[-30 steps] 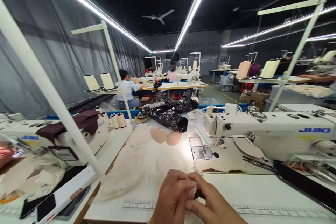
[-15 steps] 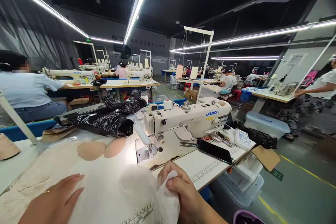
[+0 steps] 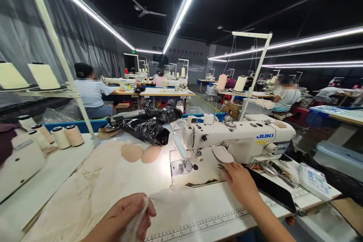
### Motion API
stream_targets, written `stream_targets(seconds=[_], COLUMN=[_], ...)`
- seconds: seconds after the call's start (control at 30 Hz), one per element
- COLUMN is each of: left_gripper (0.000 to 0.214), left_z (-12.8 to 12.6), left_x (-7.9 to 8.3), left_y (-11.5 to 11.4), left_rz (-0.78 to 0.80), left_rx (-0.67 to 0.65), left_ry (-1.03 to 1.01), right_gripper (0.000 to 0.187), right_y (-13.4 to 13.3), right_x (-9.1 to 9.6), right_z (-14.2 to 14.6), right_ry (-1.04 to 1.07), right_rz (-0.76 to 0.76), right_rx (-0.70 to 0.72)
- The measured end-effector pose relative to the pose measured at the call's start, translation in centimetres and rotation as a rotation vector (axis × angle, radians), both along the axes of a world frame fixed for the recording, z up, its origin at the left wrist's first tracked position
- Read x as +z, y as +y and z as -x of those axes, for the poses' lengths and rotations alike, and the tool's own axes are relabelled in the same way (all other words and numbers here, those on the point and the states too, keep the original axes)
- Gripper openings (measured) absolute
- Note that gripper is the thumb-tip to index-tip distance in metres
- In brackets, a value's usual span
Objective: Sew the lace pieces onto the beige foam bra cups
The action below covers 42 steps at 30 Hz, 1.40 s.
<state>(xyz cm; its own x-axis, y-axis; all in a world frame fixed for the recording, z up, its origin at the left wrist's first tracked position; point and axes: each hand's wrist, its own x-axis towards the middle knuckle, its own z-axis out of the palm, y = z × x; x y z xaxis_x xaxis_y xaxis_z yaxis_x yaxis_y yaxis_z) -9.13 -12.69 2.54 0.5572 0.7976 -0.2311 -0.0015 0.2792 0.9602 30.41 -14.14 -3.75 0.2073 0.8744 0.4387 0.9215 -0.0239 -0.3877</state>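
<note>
My left hand (image 3: 133, 211), at the front of the sewing table, is closed on a thin, see-through white sheet (image 3: 134, 227); whether it is fabric or plastic I cannot tell. My right hand (image 3: 241, 181) reaches across to the machine bed, fingers closed over small scissors (image 3: 221, 168). Only the pointed blades show; the handles are hidden under the fingers. Just behind stands a white sewing machine (image 3: 235, 134) with its lamp lit over the needle plate (image 3: 180, 167). Two beige oval pads (image 3: 132, 152) lie left of the needle, beside pale crumpled fabric (image 3: 82, 181).
A black phone (image 3: 272, 189) lies right of my right wrist, near a white box (image 3: 314, 180). Black plastic bags (image 3: 147, 128) rest behind the pads. Thread cones (image 3: 64, 137) stand at left. A printed ruler (image 3: 198, 227) runs along the front edge. Other people sit at machines beyond.
The white sheet has passed from my right hand to my left. My right hand has moved forward and right onto the scissors. The camera has turned left.
</note>
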Motion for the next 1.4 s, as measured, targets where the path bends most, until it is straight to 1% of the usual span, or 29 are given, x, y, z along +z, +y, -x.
stream_targets(seconds=[0.03, 0.1, 0.13, 0.2, 0.27, 0.33, 0.4, 0.43, 0.5, 0.57, 0.67, 0.73, 0.8, 0.83, 0.87, 0.9, 0.93, 1.0, 1.03, 1.07, 1.1, 1.13, 1.17, 1.2, 1.23, 1.27, 1.3, 1.37, 1.4], left_gripper=[0.057, 0.054, 0.055, 0.056, 0.058, 0.062, 0.066, 0.068, 0.068, 0.063, 0.053, 0.051, 0.053, 0.054, 0.055, 0.055, 0.054, 0.055, 0.060, 0.060, 0.059, 0.056, 0.052, 0.052, 0.054, 0.061, 0.062, 0.038, 0.027], left_z=[0.2, 0.1, -0.1, -0.7, -1.4, -2.2, -2.9, -3.3, -4.0, -4.6, -5.5, -5.6, -4.9, -4.0, -2.8, -1.4, 0.2, 3.2, 4.4, 5.1, 5.3, 5.0, 4.3, 3.3, 2.0, 0.7, -0.6, -2.6, -3.2], left_x=[0.5, 1.0, 1.0, 0.5, -0.3, -1.0, -1.5, -1.6, -1.7, -1.6, -1.8, -2.0, -1.9, -1.6, -1.1, -0.5, 0.3, 1.8, 2.4, 2.6, 2.4, 1.9, 1.1, 0.1, -1.1, -2.3, -3.3, -4.5, -4.6], left_y=[0.2, 0.5, 0.6, 0.7, 0.8, 0.8, 0.8, 0.8, 0.8, 0.7, 0.4, 0.3, 0.6, 0.9, 1.4, 2.1, 2.8, 4.2, 4.7, 5.0, 5.0, 4.6, 4.1, 3.4, 2.7, 2.0, 1.4, 0.7, 0.6], left_rz=[-0.024, -0.056, -0.070, -0.084, -0.081, -0.068, -0.048, -0.037, -0.018, -0.013, -0.044, -0.079, -0.116, -0.143, -0.193, -0.267, -0.387, -0.743, -0.900, -0.994, -1.059, -1.095, -1.108, -1.124, -1.138, -1.158, -1.188, -1.225, -1.213], left_rx=[0.048, 0.130, 0.147, 0.133, 0.092, 0.041, -0.013, -0.040, -0.094, -0.131, -0.153, -0.165, -0.202, -0.214, -0.195, -0.136, -0.011, 0.424, 0.570, 0.637, 0.623, 0.533, 0.395, 0.230, 0.077, -0.037, -0.116, -0.175, -0.187], left_ry=[0.004, 0.034, 0.048, 0.058, 0.050, 0.044, 0.031, 0.017, -0.025, -0.060, -0.070, -0.045, 0.014, 0.073, 0.154, 0.260, 0.400, 0.659, 0.764, 0.817, 0.830, 0.812, 0.772, 0.726, 0.701, 0.690, 0.678, 0.645, 0.615], right_gripper=[0.022, 0.021, 0.023, 0.026, 0.027, 0.026, 0.028, 0.023, 0.015, 0.020, 0.024, 0.022, 0.023, 0.024, 0.026, 0.028, 0.030, 0.030, 0.030, 0.029, 0.028, 0.028, 0.027, 0.028, 0.030, 0.034, 0.039, 0.044, 0.039], right_y=[0.4, 1.0, 1.1, 1.2, 0.8, -0.2, -1.5, -2.1, -2.8, -2.8, -2.2, -1.9, -1.9, -1.9, -2.0, -2.0, -2.1, -2.0, -1.9, -1.8, -1.8, -1.8, -1.8, -2.0, -2.1, -2.3, -2.5, -2.8, -2.8], right_x=[-0.4, -1.1, -1.4, -2.0, -2.3, -2.2, -1.4, -0.9, 0.2, 0.9, 1.1, 1.2, 1.4, 1.5, 1.5, 1.4, 1.1, 0.3, -0.2, -0.7, -1.1, -1.4, -1.6, -1.6, -1.5, -1.3, -1.1, -0.6, -0.3], right_z=[-1.3, -2.8, -3.1, -2.7, -1.0, 1.9, 5.5, 7.4, 10.6, 13.0, 15.1, 15.9, 16.0, 15.6, 15.0, 13.9, 12.6, 9.2, 7.5, 5.9, 4.7, 3.8, 3.4, 3.5, 3.9, 4.7, 5.6, 7.7, 8.7], right_ry=[-0.062, -0.131, -0.160, -0.201, -0.161, -0.027, 0.099, 0.109, 0.021, -0.153, -0.322, -0.346, -0.342, -0.332, -0.316, -0.297, -0.274, -0.250, -0.256, -0.280, -0.311, -0.329, -0.327, -0.301, -0.252, -0.189, -0.126, -0.018, 0.033], right_rz=[0.003, 0.014, 0.020, 0.026, 0.027, 0.042, 0.072, 0.052, 0.009, -0.103, -0.252, -0.280, -0.266, -0.250, -0.226, -0.198, -0.167, -0.111, -0.086, -0.063, -0.064, -0.078, -0.096, -0.108, -0.104, -0.078, -0.039, 0.033, 0.048], right_rx=[-0.019, -0.016, -0.005, 0.018, 0.071, 0.180, 0.320, 0.383, 0.482, 0.491, 0.424, 0.427, 0.459, 0.465, 0.456, 0.430, 0.387, 0.270, 0.213, 0.161, 0.110, 0.076, 0.070, 0.105, 0.178, 0.277, 0.385, 0.557, 0.607])
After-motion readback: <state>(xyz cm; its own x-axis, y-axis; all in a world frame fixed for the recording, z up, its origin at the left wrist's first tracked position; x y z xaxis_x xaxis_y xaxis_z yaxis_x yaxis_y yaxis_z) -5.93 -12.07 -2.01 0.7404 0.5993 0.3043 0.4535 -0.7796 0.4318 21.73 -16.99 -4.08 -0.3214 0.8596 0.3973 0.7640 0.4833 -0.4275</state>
